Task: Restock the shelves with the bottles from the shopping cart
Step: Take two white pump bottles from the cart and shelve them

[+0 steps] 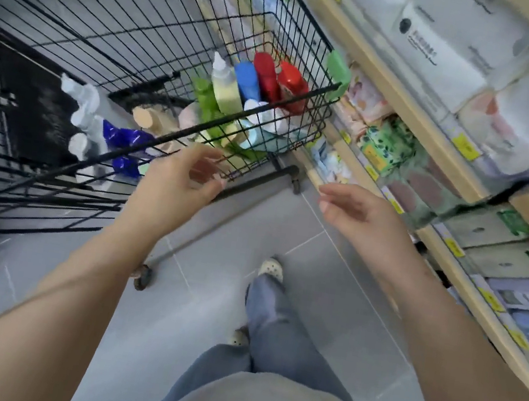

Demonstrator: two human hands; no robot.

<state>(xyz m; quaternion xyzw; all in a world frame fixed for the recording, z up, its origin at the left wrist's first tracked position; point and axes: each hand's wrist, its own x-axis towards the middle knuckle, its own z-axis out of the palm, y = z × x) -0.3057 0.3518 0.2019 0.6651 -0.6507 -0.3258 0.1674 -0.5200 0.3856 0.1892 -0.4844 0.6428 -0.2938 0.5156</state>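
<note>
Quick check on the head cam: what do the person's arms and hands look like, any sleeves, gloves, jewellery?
Both forearms are bare right down to the frame edge, so no sleeves show. The left hand and right hand have no gloves, and no rings, watch or wristbands are visible. Nails look short and unpainted, though the picture is a little blurred. No tags, markers or cables on either arm.

I cannot read the labels on the bottles [259, 95] inside the shopping cart [176, 47]; motion blur smears them. The cart's wire wall hides the lowest bottles, and the cart's left side is cut off by the frame edge.
</note>
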